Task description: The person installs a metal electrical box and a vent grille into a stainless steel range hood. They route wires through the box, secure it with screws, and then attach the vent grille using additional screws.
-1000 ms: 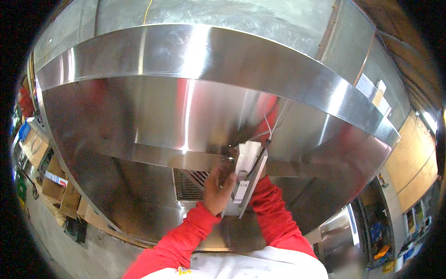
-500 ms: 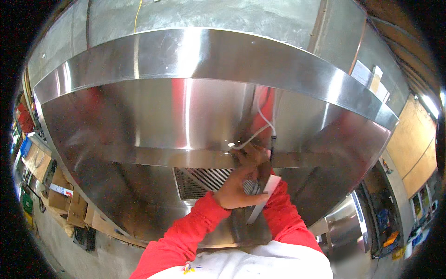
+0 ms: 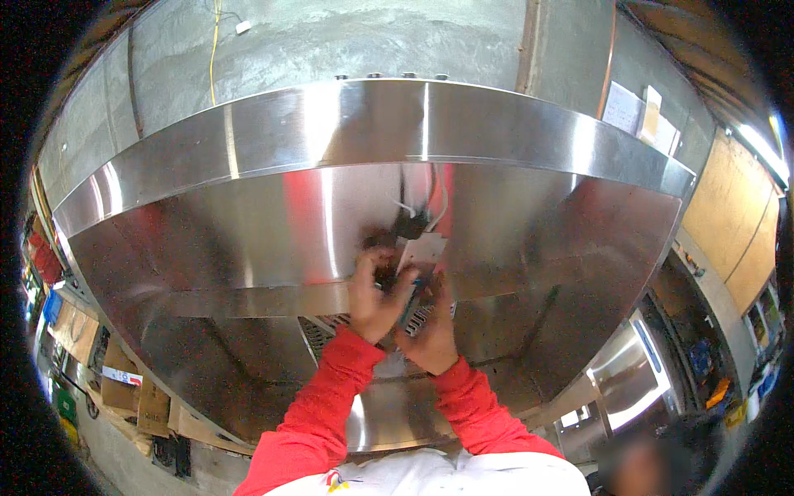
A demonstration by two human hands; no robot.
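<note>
A large stainless steel hood spreads out in front of me, its polished inner face mirroring my hands and sleeves. My left hand is curled at a small pale metal plate, with its thumb at the plate's lower edge. Just below the plate, my right hand closes round a slim dark piece with a blue-green edge; its kind is unclear. Above the plate hangs a black part, a pale cable running by it. Behind my hands lies a slatted metal grille, partly hidden.
Cardboard boxes stand low at the left. A person with dark hair is close at the lower right, near a shiny steel unit. Shelves with assorted items line the far right. A grey wall rises behind the hood.
The plate has turned to show its flat face and moved up and left. My left hand has shifted up and left, and my right hand has come into plain view. A person has appeared at lower right.
</note>
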